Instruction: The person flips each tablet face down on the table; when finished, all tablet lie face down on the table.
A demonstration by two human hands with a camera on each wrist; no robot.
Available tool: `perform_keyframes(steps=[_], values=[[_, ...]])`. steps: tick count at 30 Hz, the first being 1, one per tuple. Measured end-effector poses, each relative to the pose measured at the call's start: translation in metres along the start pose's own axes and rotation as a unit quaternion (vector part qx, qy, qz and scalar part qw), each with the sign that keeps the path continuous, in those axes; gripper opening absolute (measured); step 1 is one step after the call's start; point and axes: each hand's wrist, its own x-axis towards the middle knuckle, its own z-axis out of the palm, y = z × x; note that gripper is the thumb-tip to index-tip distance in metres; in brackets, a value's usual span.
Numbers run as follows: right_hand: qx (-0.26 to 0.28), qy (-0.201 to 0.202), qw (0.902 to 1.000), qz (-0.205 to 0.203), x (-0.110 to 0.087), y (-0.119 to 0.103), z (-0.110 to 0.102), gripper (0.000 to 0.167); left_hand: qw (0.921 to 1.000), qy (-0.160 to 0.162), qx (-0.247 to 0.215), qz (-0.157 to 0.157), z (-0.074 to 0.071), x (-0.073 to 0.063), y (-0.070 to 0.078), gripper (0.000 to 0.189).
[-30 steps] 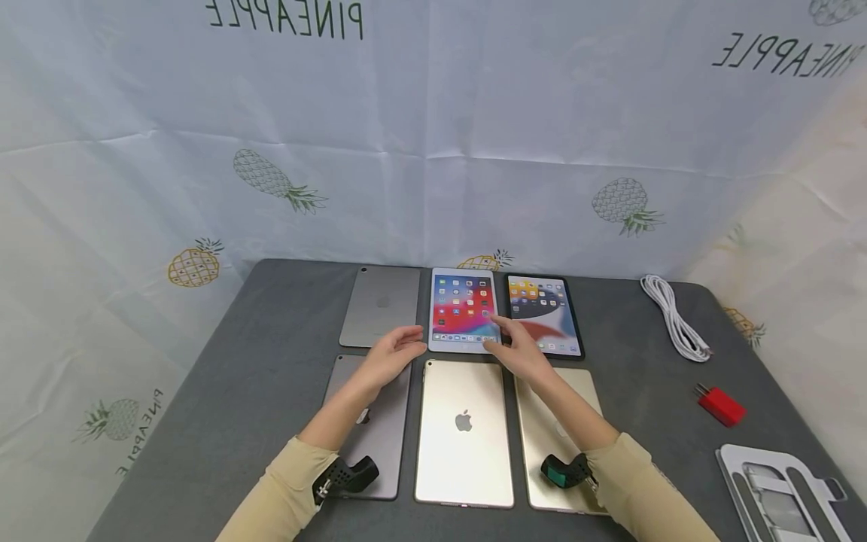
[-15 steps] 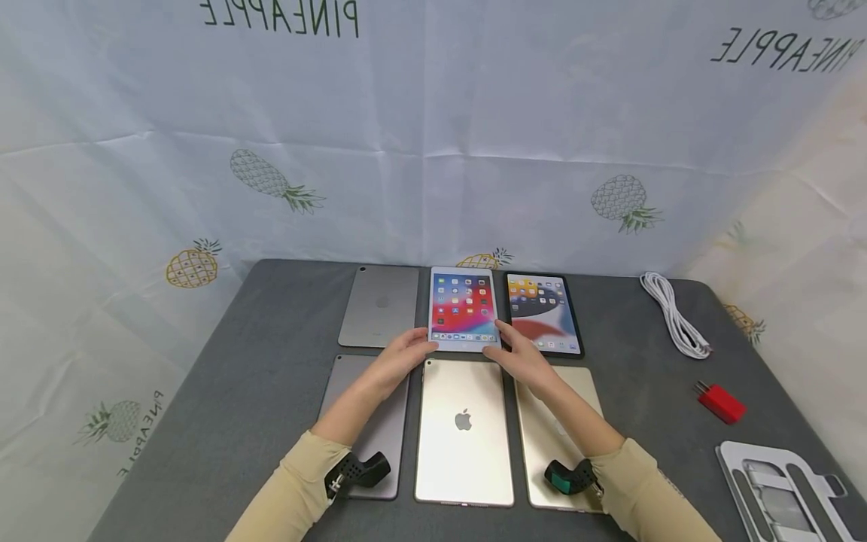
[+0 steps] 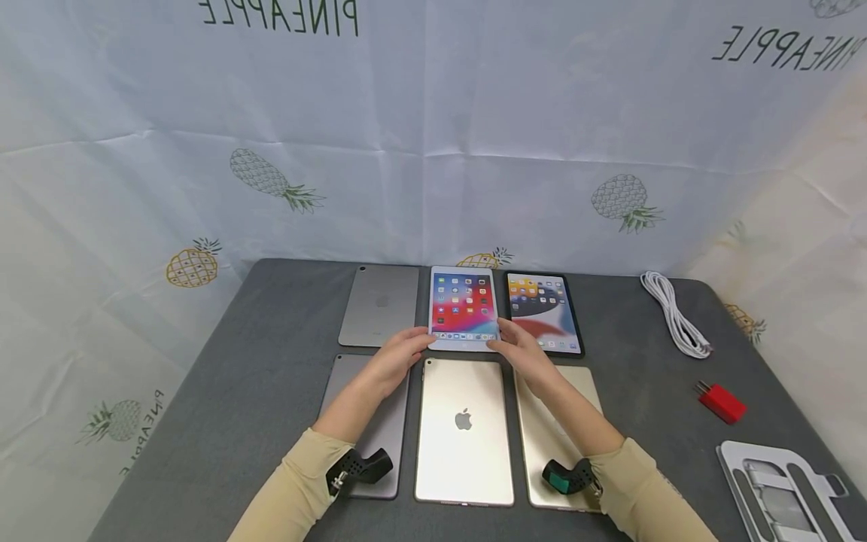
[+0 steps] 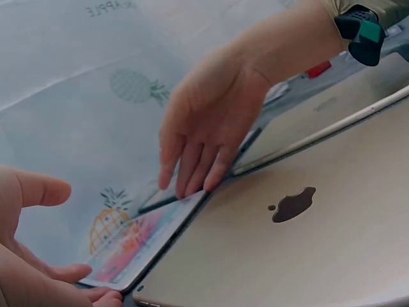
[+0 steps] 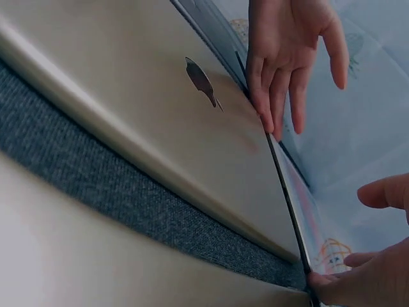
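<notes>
Tablet in white (image 3: 463,302), its screen lit with rows of app icons, lies near the middle of the table's (image 3: 217,391) far edge, between a person's left hand (image 3: 396,360) and right hand (image 3: 524,355). Straightened fingers of the left touch the tablet's left side close to its near corner; those of the right do the same on the right side. Both hands are unclenched, thumbs held apart from the fingers. A gray tablet (image 3: 377,305) lies back up on the left, and a black-framed tablet (image 3: 542,305) with a lit screen on the right. Toward the table's near edge, a second row lies back up: another gray tablet (image 3: 393,436) beneath the left forearm (image 3: 348,414), a gold tablet (image 3: 466,459) in the center and a second gold tablet (image 3: 542,444) beneath the right forearm (image 3: 576,414). Coiled white cable (image 3: 679,320) rests by the far right corner, a red charger (image 3: 722,404) near the right edge, and a silver stand (image 3: 772,482), partly out of view, farther down that edge.
</notes>
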Motion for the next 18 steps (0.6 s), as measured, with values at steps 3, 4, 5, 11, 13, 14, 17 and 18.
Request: perform_keyframes(steps=[3, 4, 5, 11, 13, 14, 17, 18], values=[[0.027, 0.002, 0.9996, -0.001, 0.0009, -0.0009, 0.0012, 0.065, 1.0, 0.007, -0.006, -0.002, 0.0004, 0.0004, 0.0002, 0.061], [0.034, 0.003, 0.9994, -0.001, 0.0011, -0.0008, 0.0016, 0.066, 0.9999, 0.01, -0.011, -0.005, 0.0005, 0.0007, 0.0004, 0.06], [0.037, 0.004, 0.9993, 0.001, 0.0014, -0.0007, 0.0021, 0.066, 0.9998, 0.013, -0.012, -0.005, 0.0007, 0.0008, 0.0005, 0.06], [0.058, 0.008, 0.9983, -0.004, 0.0032, 0.0009, 0.0029, 0.066, 0.9992, 0.031, -0.023, -0.007, 0.0027, 0.0015, 0.0004, 0.057], [0.067, 0.009, 0.9977, -0.01, 0.0038, 0.0014, 0.0028, 0.065, 0.9988, 0.036, -0.033, -0.006, 0.0032, 0.0018, -0.0001, 0.056], [0.071, 0.009, 0.9974, -0.013, 0.004, 0.0015, 0.0026, 0.065, 0.9985, 0.038, -0.04, -0.006, 0.0034, 0.0021, -0.0004, 0.055], [0.075, 0.012, 0.997, -0.012, 0.004, 0.0004, 0.0021, 0.064, 0.9971, 0.042, -0.063, -0.003, 0.0031, 0.0027, -0.0013, 0.052], [0.076, 0.012, 0.9969, -0.014, 0.0039, 0.0001, 0.0018, 0.064, 0.9962, 0.045, -0.074, -0.002, 0.0028, 0.0026, -0.0013, 0.052]])
